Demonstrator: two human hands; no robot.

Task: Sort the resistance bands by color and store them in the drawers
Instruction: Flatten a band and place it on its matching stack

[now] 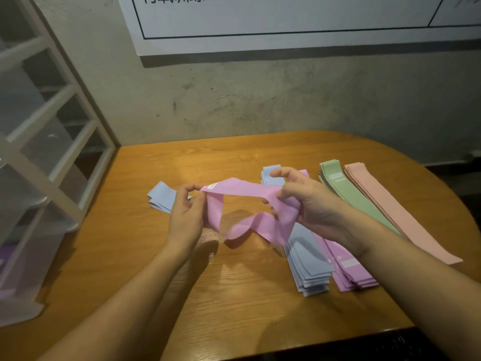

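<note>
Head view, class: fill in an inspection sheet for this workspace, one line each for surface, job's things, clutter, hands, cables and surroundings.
Surface: wooden table with a rounded far edge, against a wall.
Job's things: pink band held up, twisted, above the table; blue stack, pink stack, green stack and peach stack lie side by side; one folded blue band lies apart, left.
Clutter: nothing seen.
Hands: left hand pinches one end of the pink band; right hand grips the other.
Cables: nothing seen.
Surroundings: translucent drawer unit at left, something purple in a lower drawer; poster on the concrete wall.
</note>
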